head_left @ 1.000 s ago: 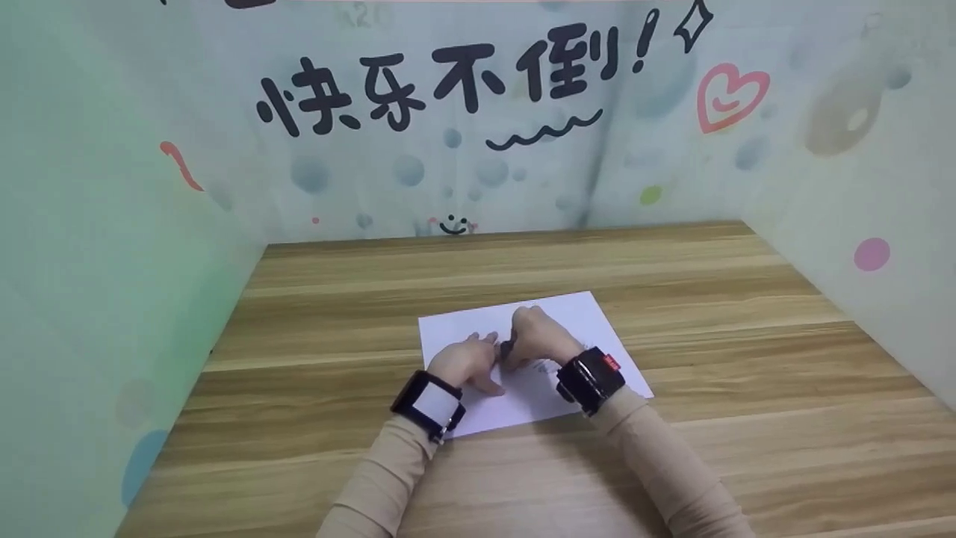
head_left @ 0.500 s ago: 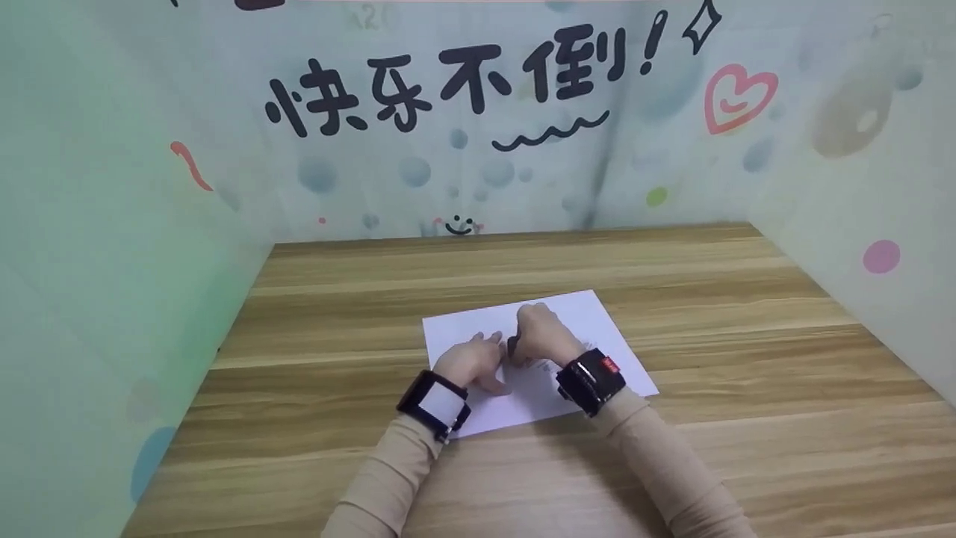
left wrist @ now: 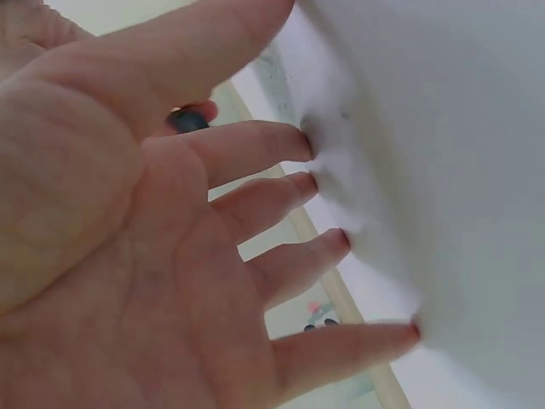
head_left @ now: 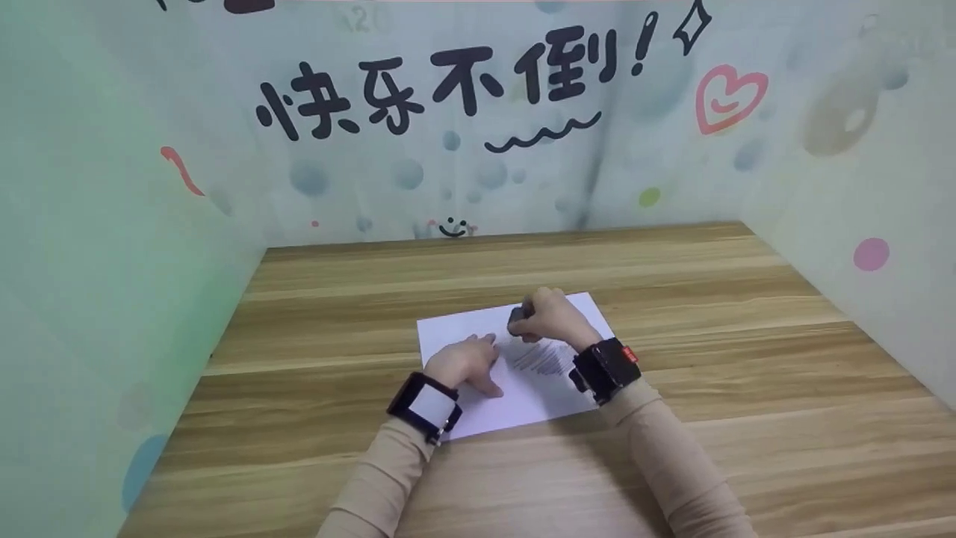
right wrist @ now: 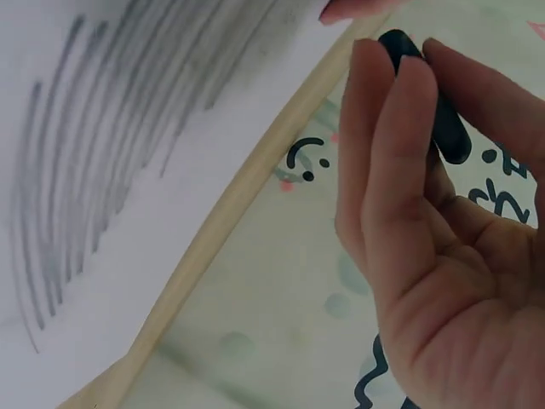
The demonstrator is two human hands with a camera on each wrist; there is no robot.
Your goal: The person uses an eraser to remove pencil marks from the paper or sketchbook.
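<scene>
Pressing flat on the paper (head_left: 538, 373), the left hand (head_left: 464, 362) lies with fingers straight and spread; the left wrist view shows the fingertips (left wrist: 300, 141) touching the white sheet (left wrist: 443, 153). It holds nothing.

Right hand (head_left: 553, 317) sits near the far edge of the paper, fingers curled round a small dark block (head_left: 519, 317), likely an eraser or charcoal stick; cannot tell which. In the right wrist view the block (right wrist: 434, 102) is pinched between fingers and thumb, its dark end sticking out past the fingertips. Whether the block touches the sheet is not clear from any view.

Paper lies on the wooden table (head_left: 747, 359), slightly skewed, about mid-table and close to the person. A patch of grey slanted strokes (head_left: 539, 357) marks the sheet between the two hands, just on the near side of the right hand. The right wrist view shows these strokes (right wrist: 111, 162) as long parallel pencil-grey lines, darker and denser toward one end.

Both wrists carry black strapped devices: left (head_left: 426, 407), right (head_left: 603, 370). Beige sleeves (head_left: 665, 456) cover the forearms.

Walls round the table are pale green and blue, printed with bubbles, a pink heart (head_left: 728, 97), a small smiley (head_left: 453, 226), and large black characters (head_left: 441, 86).
</scene>
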